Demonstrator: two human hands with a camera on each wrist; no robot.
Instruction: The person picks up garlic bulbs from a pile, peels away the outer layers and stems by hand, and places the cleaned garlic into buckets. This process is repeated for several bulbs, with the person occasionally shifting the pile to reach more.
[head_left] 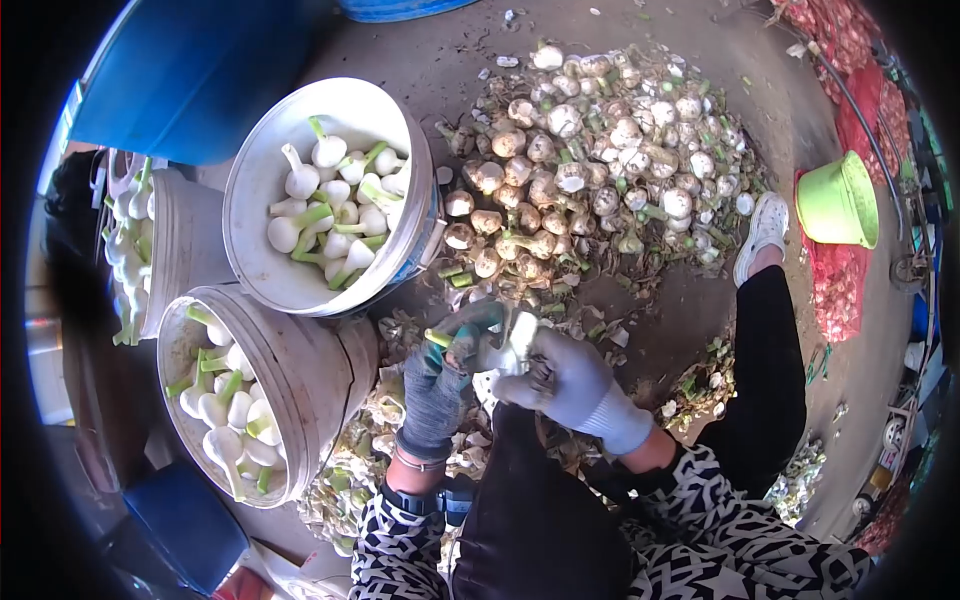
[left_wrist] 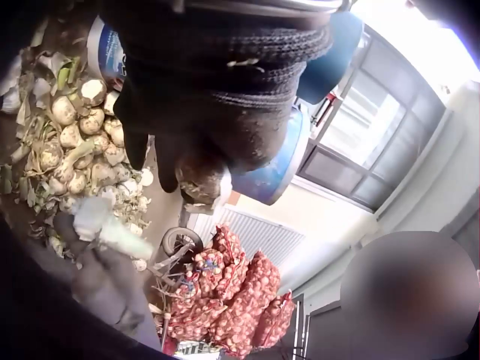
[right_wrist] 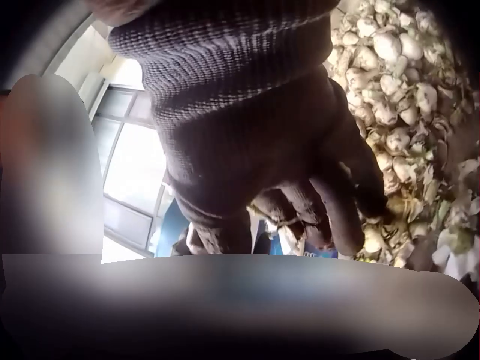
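Note:
My left hand (head_left: pixel 432 385), in a grey and green glove, grips a garlic bulb (left_wrist: pixel 201 182) with brownish skin. Its cut green stalk (head_left: pixel 438 338) pokes out at the left in the head view. Close beside it, my right hand (head_left: pixel 575 380) in a pale lilac-grey glove has fingers curled round a greenish-white piece of garlic peel (head_left: pixel 522 334), blurred here. The left wrist view shows that peel at the right hand's fingertips. In the right wrist view, the fingers (right_wrist: pixel 341 214) bend downward, and the lower part is blurred out.
A heap of unpeeled garlic (head_left: pixel 610 150) lies on the floor ahead. White buckets of peeled garlic (head_left: pixel 330 95) (head_left: pixel 300 400) stand to the left. Peel scraps (head_left: pixel 340 495) cover the floor near my legs. A lime-green bucket (head_left: pixel 838 200) and red net sacks (head_left: pixel 838 290) are at the right.

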